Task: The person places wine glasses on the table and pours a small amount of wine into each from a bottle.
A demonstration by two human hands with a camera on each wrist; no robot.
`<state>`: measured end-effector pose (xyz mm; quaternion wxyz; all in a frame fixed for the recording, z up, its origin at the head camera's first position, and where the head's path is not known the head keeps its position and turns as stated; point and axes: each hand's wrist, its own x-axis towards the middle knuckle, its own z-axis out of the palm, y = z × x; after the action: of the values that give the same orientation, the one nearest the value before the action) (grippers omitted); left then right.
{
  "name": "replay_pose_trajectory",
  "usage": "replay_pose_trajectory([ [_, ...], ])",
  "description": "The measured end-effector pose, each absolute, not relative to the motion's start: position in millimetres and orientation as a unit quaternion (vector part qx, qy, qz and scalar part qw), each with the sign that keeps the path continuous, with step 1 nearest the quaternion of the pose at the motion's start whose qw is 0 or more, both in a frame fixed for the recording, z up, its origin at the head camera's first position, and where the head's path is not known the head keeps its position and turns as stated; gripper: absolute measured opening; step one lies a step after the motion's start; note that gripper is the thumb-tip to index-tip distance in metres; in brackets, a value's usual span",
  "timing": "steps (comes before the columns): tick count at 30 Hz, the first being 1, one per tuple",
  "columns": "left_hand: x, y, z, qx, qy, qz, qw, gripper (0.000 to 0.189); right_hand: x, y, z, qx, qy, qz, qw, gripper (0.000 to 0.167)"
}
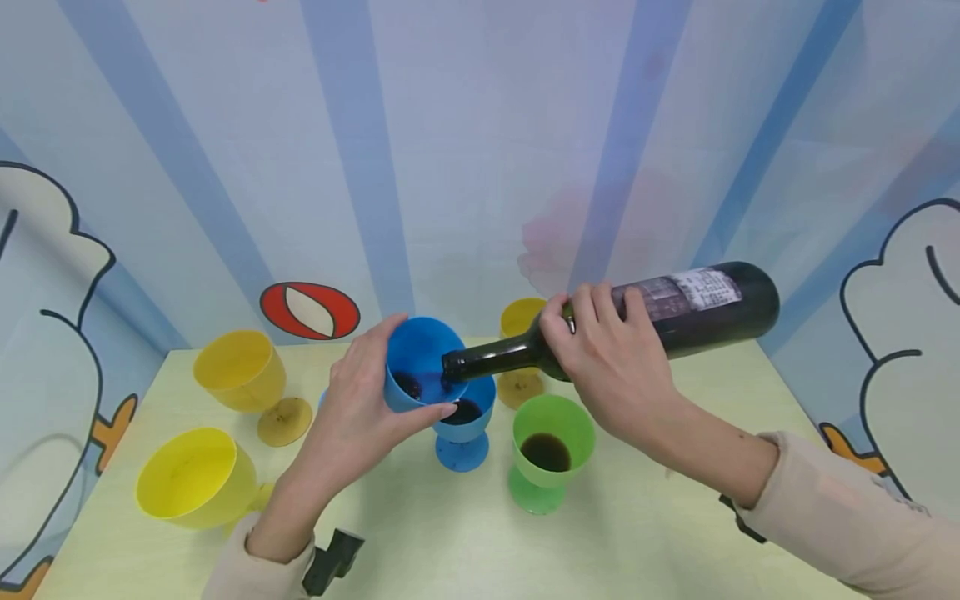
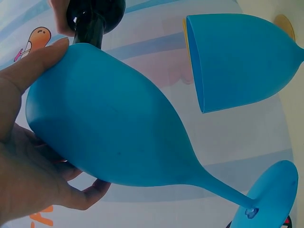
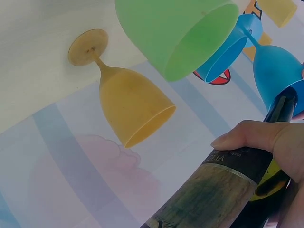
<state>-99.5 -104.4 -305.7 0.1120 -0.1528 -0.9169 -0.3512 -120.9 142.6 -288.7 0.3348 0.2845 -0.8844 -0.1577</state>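
Note:
My left hand (image 1: 352,417) grips the bowl of a blue plastic goblet (image 1: 426,346), held up and tilted, with some dark liquid inside. A dark glass wine bottle (image 1: 693,321) lies nearly level in my right hand (image 1: 611,362), which wraps round its shoulder. The bottle's mouth reaches just inside the raised goblet's rim. In the left wrist view, the held goblet (image 2: 109,118) shows its stem and round foot free of the fingers. Below and beside it stands a second blue goblet (image 1: 462,450) with dark liquid. Nearby, a green goblet (image 1: 555,425) also contains dark liquid.
Two yellow goblets, one farther back (image 1: 240,375) and one nearer (image 1: 197,479), stand on the left of the pale table (image 1: 637,533). Another yellow goblet (image 1: 522,317) is partly hidden behind the bottle. A striped backdrop (image 1: 480,167) rises behind the table.

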Motion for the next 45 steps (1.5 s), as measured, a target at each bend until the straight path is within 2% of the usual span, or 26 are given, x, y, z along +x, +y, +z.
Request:
replay_pose_trajectory([
  [14, -99.3, -105.1, -304.9, -0.147, -0.912, -0.365, 0.111, 0.088, -119.5, 142.9, -290.7, 0.270, -0.899, -0.144, 0.313, 0.048],
  [22, -98.7, -105.6, -304.0, -0.128, -0.914, -0.374, 0.091, 0.089, -118.1, 146.5, -294.2, 0.261, -0.918, -0.118, 0.275, 0.065],
  [31, -100.1, -108.6, -301.1, -0.111, -0.911, -0.388, 0.079, 0.091, -118.9, 151.2, -298.6, 0.245, -0.932, -0.077, 0.256, 0.056],
  [45, -98.4, -124.8, -310.0, -0.057, -0.903, -0.421, 0.068, 0.094, -121.7, 178.4, -299.0, 0.196, -0.959, 0.001, 0.205, 0.070],
])
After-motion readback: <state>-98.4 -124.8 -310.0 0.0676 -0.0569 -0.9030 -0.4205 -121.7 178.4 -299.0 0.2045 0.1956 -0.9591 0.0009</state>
